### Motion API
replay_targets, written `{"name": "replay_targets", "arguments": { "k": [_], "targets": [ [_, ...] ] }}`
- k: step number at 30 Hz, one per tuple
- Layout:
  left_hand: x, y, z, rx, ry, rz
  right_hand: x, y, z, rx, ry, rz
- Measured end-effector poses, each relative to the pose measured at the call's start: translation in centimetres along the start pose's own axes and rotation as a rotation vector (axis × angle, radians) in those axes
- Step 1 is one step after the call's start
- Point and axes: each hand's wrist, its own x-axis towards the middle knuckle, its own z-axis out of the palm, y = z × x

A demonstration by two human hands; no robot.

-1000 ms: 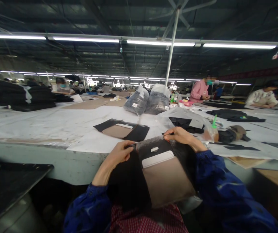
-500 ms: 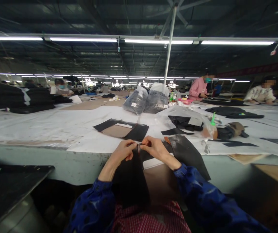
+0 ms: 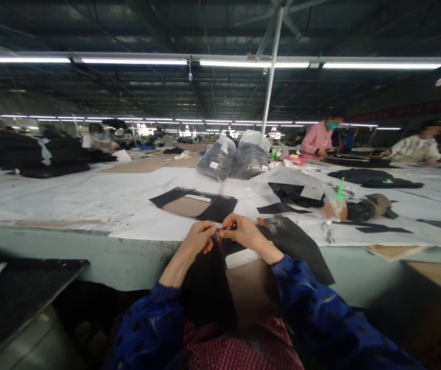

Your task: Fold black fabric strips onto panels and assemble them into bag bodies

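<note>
My left hand (image 3: 200, 237) and my right hand (image 3: 241, 229) meet at the table's front edge, each with thumb and fingers pinched on the top edge of a black and brown fabric panel (image 3: 208, 288). The panel hangs down toward my lap and carries a white strip (image 3: 243, 257). A narrow reddish-brown edge shows between the two pinches; the fingertips cover the rest of that spot. Just beyond my hands, a similar black and brown panel (image 3: 186, 205) lies flat. To the right of my right hand lies a dark grey piece (image 3: 297, 246) with an orange-brown tab.
A white-covered table (image 3: 70, 205) stretches ahead. On it stand clear bags of dark goods (image 3: 249, 156), a glue bottle with a green nozzle (image 3: 336, 205) and stacked black fabric (image 3: 12, 151). A dark side table (image 3: 20, 298) stands at left. Co-workers (image 3: 316, 139) are beyond.
My fingertips have drawn slightly closer together along the panel's top edge, and more reddish-brown edge shows below them. The view has shifted a little. Both hands keep their pinch.
</note>
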Motion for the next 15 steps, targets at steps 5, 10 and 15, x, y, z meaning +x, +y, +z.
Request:
{"name": "replay_targets", "arguments": {
  "k": [5, 10, 15],
  "targets": [
    [-0.1, 0.1, -0.1, 0.107, -0.002, -0.021, 0.5, 0.1, 0.1, 0.096, -0.045, 0.052],
    [0.2, 0.2, 0.4, 0.126, 0.055, -0.031, 0.4, -0.2, -0.6, 0.35, -0.094, 0.16],
    [0.6, 0.4, 1.0, 0.193, 0.175, -0.12, -1.3, -1.1, -2.8, 0.684, 0.07, -0.048]
  ]
}}
